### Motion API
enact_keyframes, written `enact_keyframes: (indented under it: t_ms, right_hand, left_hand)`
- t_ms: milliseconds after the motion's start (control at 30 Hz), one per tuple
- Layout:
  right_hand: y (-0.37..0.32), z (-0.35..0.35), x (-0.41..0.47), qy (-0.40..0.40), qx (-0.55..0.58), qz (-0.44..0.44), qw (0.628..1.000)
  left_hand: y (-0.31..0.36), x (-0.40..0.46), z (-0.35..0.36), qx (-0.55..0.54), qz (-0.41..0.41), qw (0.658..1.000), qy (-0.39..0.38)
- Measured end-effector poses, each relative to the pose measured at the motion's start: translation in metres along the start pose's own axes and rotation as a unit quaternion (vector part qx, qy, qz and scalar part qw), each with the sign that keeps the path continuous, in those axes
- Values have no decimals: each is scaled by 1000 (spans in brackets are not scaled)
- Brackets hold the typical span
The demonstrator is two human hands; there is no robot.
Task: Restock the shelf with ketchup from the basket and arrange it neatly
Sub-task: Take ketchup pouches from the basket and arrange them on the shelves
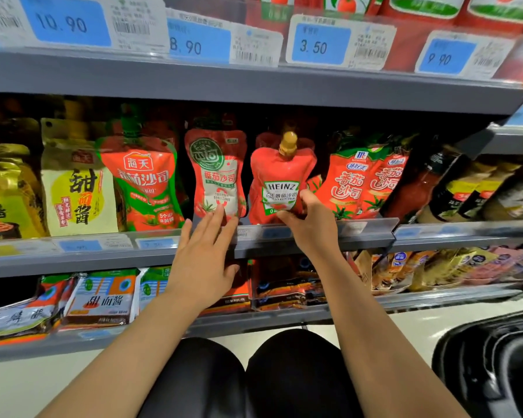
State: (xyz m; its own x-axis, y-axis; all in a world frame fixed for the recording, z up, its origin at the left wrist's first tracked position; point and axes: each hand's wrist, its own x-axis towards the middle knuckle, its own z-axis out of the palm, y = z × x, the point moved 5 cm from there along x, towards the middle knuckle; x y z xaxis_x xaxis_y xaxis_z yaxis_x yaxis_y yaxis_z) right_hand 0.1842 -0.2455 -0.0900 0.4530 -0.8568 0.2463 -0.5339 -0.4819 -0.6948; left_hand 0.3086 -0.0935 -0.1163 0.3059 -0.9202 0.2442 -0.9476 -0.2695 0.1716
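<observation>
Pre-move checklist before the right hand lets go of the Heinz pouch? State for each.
1. Right hand grips Heinz pouch at its lower edge: ok.
2. Pouch upright, label facing out: ok.
3. Pouch base seated behind the shelf rail: cannot tell, hand covers it.
4. Left hand, fingers straight, touches the neighbouring white-and-red pouch: ok.
5. Gap between the two pouches: ok.
6. Basket contents: cannot tell.

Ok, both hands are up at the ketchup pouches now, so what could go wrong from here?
The right hand grips the Heinz pouch only at its bottom corner, and the pouch already tilts; once released it may topple over the shelf lip. The left hand touches the white-and-red pouch with straight fingertips only, so a push could tip that pouch backward. The Heinz pouch also leans toward the McCormick pouches and may crowd them.
</observation>
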Motion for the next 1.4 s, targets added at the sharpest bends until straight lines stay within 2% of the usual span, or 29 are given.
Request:
enact_keyframes:
  t_ms: [100, 200, 333, 400, 467, 600, 667, 800, 867, 933, 1133, 1300, 1400]
  right_hand:
    - [0, -2, -3, 3, -60, -3, 998]
    - [1, -3, -4, -9, -46, -13, 999]
    - [-1, -6, -7, -38, -9, 17, 999]
    - [-7, -8, -2, -103, -54, 41, 992]
    - [-17, -9, 5, -180, -102, 46, 977]
    - [-22, -9, 22, -236, -57, 45, 969]
    - [-14, -3, 23, -212, -5, 47, 976]
    - [-5, -3, 2, -32, 63, 38, 997]
    - [-6, -5, -6, 0, 83, 31, 996]
    - [-7, -6, -7, 12, 55, 20, 998]
    - [-7, -13, -5, 24, -16, 24, 999]
    - [-6, -11, 0, 19, -46, 23, 999]
    - [-12, -3, 4, 24, -56, 12, 998]
  left_hand:
    - [16, 6, -10, 20, 43, 997, 64]
    - [42, 19, -20, 38, 104, 987, 118]
    - [51, 34, -16, 27, 43, 994, 94]
    - [53, 38, -15, 9, 14, 995, 94]
    - [57, 41, -17, -22, 27, 992, 120]
    - [58, 51, -15, -104, 8, 990, 97]
    - [59, 57, -12, -107, 2, 991, 76]
    - [56, 61, -11, -109, -9, 992, 60]
    - [55, 59, -10, -114, -15, 992, 50]
    - [54, 59, -8, -123, -20, 992, 38]
    - [62, 58, -2, -107, 29, 991, 81]
    - [59, 62, -1, -94, 28, 994, 54]
    - [50, 69, -1, -119, -8, 993, 28]
